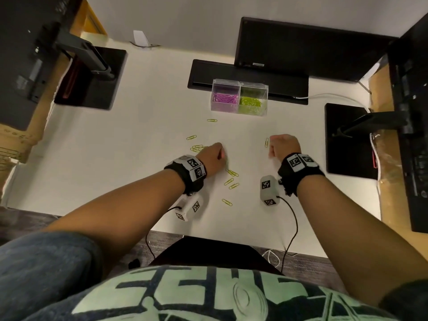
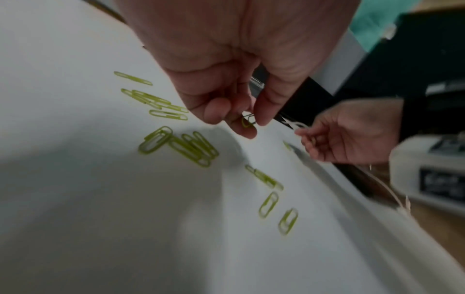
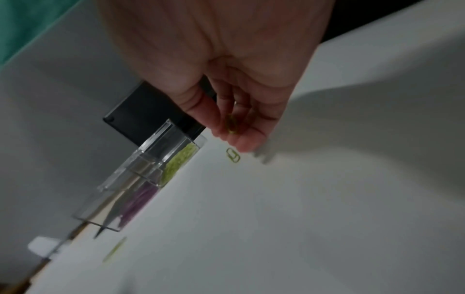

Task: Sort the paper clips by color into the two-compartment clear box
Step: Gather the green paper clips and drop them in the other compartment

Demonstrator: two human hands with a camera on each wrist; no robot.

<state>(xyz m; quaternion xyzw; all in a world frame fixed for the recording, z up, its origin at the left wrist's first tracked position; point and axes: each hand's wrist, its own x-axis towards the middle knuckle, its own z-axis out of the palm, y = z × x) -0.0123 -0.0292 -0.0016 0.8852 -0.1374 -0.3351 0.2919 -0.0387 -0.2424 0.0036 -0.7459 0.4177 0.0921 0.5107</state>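
Left hand pinches a green clip btwn thumb and fingertips, low over the desk, prob. gathering several before one trip to the clear box. Right hand is curled on another green clip, w/ one more on the desk just beside it. Box sits further back: purple in its left compartment, green in its right. Loose green clips lie btwn the wrists. Wrist views are blurred; how many clips each hand holds can't be told.

L hand pinches green clip; loose clips below.
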